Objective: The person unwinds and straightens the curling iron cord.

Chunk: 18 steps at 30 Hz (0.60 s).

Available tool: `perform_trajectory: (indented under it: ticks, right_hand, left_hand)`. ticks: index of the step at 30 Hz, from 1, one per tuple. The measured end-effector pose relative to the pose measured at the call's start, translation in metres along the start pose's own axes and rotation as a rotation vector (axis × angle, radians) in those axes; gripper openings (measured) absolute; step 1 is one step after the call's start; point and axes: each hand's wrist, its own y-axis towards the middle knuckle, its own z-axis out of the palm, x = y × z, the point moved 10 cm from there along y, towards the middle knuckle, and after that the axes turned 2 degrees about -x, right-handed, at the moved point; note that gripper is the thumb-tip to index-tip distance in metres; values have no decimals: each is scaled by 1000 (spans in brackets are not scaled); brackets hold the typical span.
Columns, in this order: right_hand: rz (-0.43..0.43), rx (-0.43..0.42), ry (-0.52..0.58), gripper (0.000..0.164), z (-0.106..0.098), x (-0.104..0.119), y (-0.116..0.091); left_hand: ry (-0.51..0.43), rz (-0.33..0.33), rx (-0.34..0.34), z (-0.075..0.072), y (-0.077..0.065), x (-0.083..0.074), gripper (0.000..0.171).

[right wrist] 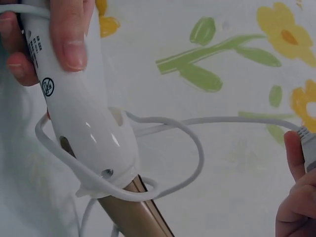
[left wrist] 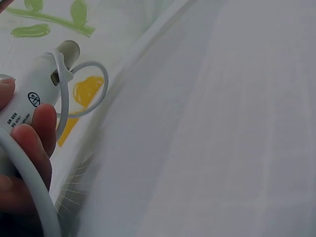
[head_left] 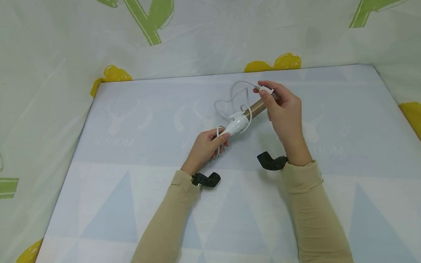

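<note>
A curling iron with a white handle and a bronze barrel slants up to the right above the table. My left hand grips its handle, thumb on top, as the right wrist view also shows. White cord loops loosely around the iron where handle meets barrel, and another loop hangs by my left fingers. Near the barrel's far end, my right hand pinches the plug at the cord's end between thumb and fingers. Part of the barrel tip is hidden behind that hand.
The table has a pale cover with blue triangles and faint deer prints. Behind and beside it hangs a white sheet with green and yellow plant prints. Black wrist cameras sit on both wrists.
</note>
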Motion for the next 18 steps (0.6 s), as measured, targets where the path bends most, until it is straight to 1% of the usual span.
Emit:
perform_trajectory:
  ticks: [2, 6, 11, 13, 15, 18]
  right_hand:
    - [-16, 5, 5, 28, 0, 6, -2]
    - [-49, -2, 47, 26, -4, 15, -4]
    - [-106, -32, 207, 25, -14, 19, -3]
    - [-146, -54, 264, 25, -19, 20, -2]
    - [-199, -77, 289, 26, -24, 22, -1]
    - [-257, -113, 355, 29, -33, 26, -1]
  left_hand:
    - [14, 5, -1, 0, -3, -7, 29]
    - [20, 8, 1, 1, -6, -12, 30]
    - [14, 2, -1, 1, -6, -12, 29]
    - [20, -2, -2, 1, -6, -12, 30]
    - [22, -10, -3, 0, -6, -12, 30]
    - [25, -23, -1, 0, -6, -11, 31]
